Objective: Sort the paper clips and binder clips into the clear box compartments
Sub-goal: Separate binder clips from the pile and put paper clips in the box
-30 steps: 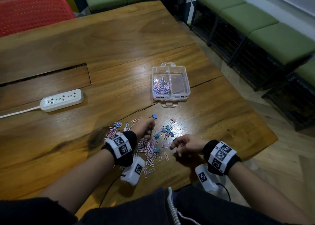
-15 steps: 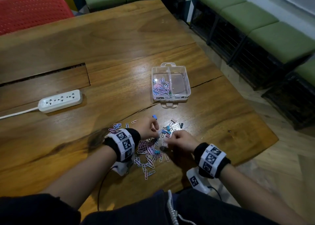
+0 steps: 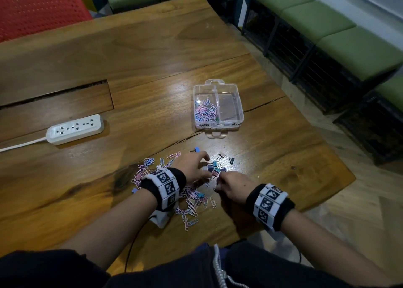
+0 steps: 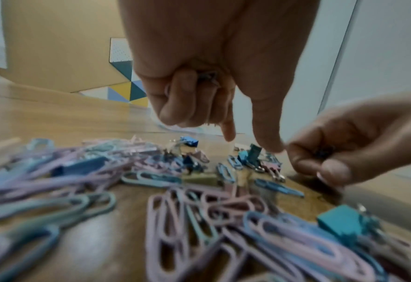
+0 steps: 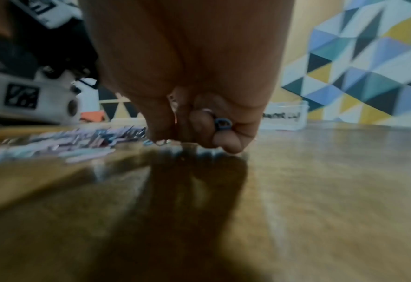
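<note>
**Clips on the worktop, with both hands at the loose heap**

A loose heap of paper clips [image 3: 187, 200], pink, lilac and pale blue with rounded wire loops, is spread on the near part of the wooden worktop [image 3: 152, 47]. Small binder clips [image 3: 214, 168], blue and teal with wire handles, are scattered along the heap's far side, and one teal binder clip lies at its near right edge in the left wrist view. The clear box [image 3: 218, 107] is set farther back, apart from the heap; its left compartment is seen to hold a mass of paper clips, while its right compartment appears bare. Handwritten labels are carried on its front wall.

The left hand [image 3: 193, 168] is held over the heap; its outer fingers are curled round small clips in the palm, and the index finger and thumb are extended down towards the binder clips. The right hand [image 3: 232, 186] is lowered just beside it, its grip closed on a small dark blue binder clip.

A white power strip [image 3: 75, 129] is laid well to the left. A red chair [image 3: 41, 10] and green benches [image 3: 340, 39] are placed beyond the worktop.
</note>
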Demonstrator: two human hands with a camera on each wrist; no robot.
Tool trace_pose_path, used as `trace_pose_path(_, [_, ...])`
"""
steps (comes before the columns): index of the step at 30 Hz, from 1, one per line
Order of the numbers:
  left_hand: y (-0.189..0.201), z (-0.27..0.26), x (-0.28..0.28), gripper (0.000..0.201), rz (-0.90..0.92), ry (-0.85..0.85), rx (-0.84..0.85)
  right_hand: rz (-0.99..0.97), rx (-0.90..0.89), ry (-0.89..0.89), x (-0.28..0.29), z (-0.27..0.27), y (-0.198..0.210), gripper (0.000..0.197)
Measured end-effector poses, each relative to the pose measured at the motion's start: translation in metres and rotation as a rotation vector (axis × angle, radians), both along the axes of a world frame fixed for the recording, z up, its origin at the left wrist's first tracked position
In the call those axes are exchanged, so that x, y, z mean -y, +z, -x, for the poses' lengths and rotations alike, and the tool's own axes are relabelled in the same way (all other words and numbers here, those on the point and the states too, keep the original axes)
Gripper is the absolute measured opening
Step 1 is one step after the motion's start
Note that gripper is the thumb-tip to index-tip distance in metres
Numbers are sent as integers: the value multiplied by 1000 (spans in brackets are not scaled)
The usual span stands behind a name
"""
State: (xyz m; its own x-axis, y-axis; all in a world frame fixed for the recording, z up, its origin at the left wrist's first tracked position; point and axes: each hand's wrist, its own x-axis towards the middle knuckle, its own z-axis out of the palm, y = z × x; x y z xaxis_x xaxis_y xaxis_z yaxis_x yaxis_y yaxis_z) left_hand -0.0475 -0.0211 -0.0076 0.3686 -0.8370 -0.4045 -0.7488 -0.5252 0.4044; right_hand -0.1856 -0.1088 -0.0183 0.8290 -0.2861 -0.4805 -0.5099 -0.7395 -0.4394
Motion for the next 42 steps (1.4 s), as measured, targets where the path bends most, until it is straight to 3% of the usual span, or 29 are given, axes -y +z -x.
trace_pose_path(3, [2, -3, -5, 51, -75, -90, 67, -340, 136, -328, 11, 5, 1, 18])
trace_pose_path(7, [0, 0, -9, 39, -81, -164, 131, -887, 296, -732, 21, 5, 12, 24])
trace_pose_path(11, [-2, 2, -9, 23, -34, -210, 181, -1147, 373, -858, 21, -3, 17, 25])
trace_pose_path(15, [0, 1, -10, 15, 7, -100, 88, -1156, 239, -800, 16, -11, 13, 19])
trace_pose_path(20, [10, -13, -4, 27, 127, 400, -439, -1024, 0, -650, 10, -13, 11, 18])
trace_pose_path(23, [17, -15, -4, 31, 231, 740, -1014, -896, 102, -724, 10, -18, 5, 20])
trace_pose_path(27, [11, -20, -6, 24, 279, 708, -1122, -687, 219, -776, 9, -25, -2, 29])
trace_pose_path(30, [10, -23, -5, 19, 236, 667, -1082, -601, 176, -675, 0, -25, 1, 32])
trace_pose_path(32, [10, -22, -3, 21, 165, 618, -951, -458, 139, -541, -7, -26, 4, 27])
trace_pose_path(34, [9, -18, -2, 25, 67, 496, -651, -318, 147, -408, -13, -28, 3, 22])
trace_pose_path(38, [5, -14, -2, 28, -92, 82, -4, -14, 109, -192, -20, -28, -6, 21])
trace_pose_path(40, [3, -12, -2, 33, -126, -13, 161, -4, 100, -149, -20, -30, -10, 26])
trace_pose_path(42, [3, -10, -2, 29, -101, -28, 223, -43, 90, -120, -20, -31, -10, 23])
